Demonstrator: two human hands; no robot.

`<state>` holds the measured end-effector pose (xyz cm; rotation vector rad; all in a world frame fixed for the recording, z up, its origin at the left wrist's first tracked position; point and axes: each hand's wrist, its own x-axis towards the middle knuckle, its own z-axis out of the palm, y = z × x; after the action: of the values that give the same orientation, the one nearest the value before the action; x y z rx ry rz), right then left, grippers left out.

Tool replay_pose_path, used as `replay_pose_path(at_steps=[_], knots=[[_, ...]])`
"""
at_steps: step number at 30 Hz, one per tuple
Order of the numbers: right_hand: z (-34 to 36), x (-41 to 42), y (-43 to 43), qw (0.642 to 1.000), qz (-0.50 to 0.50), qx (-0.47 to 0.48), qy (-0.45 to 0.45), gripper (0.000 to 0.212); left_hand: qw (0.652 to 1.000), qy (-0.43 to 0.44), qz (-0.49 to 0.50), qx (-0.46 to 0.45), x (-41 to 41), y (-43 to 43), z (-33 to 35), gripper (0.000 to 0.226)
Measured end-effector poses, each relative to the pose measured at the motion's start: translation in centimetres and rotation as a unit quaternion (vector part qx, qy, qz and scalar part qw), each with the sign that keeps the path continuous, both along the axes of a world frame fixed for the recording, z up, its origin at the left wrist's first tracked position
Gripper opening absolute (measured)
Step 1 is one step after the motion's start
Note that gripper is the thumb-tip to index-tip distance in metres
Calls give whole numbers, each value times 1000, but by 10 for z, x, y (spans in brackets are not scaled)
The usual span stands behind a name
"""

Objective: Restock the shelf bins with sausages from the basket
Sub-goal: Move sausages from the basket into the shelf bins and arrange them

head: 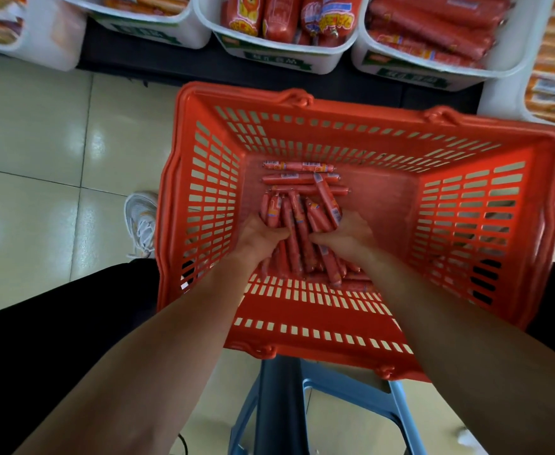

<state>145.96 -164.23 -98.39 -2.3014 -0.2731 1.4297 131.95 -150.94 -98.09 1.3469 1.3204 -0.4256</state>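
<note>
An orange plastic basket fills the middle of the head view, resting on a blue stool. Both my hands reach down inside it. My left hand and my right hand are closed together around a bundle of thin red sausages, left hand on its left side, right hand on its right. Three loose sausages lie crosswise on the basket floor just beyond the bundle. More sausages lie under my wrists. White shelf bins holding red sausage packs line the top edge.
The blue stool stands under the basket on a glossy tiled floor. My white shoe is left of the basket. Another bin with long red sausages sits at the upper right, and orange packs stack at the far right.
</note>
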Motion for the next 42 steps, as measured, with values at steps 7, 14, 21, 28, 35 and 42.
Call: replay_pose_path(at_steps=[7, 14, 21, 28, 35, 42], knots=[[25, 14, -19, 999, -7, 16, 47, 33, 999, -28, -36, 6, 7, -3, 23, 29], [76, 31, -18, 993, 105, 47, 13, 27, 989, -43, -122, 67, 16, 8, 80, 25], [179, 60, -16, 979, 150, 111, -85, 31, 972, -68, -166, 150, 31, 34, 162, 50], [264, 125, 3, 949, 115, 179, -233, 42, 944, -111, -198, 238, 69, 59, 238, 41], [260, 197, 68, 931, 104, 191, -292, 43, 939, -143, -177, 260, 106, 99, 248, 41], [193, 230, 106, 924, 188, 137, -304, 61, 941, -163, -158, 250, 139, 136, 225, 37]])
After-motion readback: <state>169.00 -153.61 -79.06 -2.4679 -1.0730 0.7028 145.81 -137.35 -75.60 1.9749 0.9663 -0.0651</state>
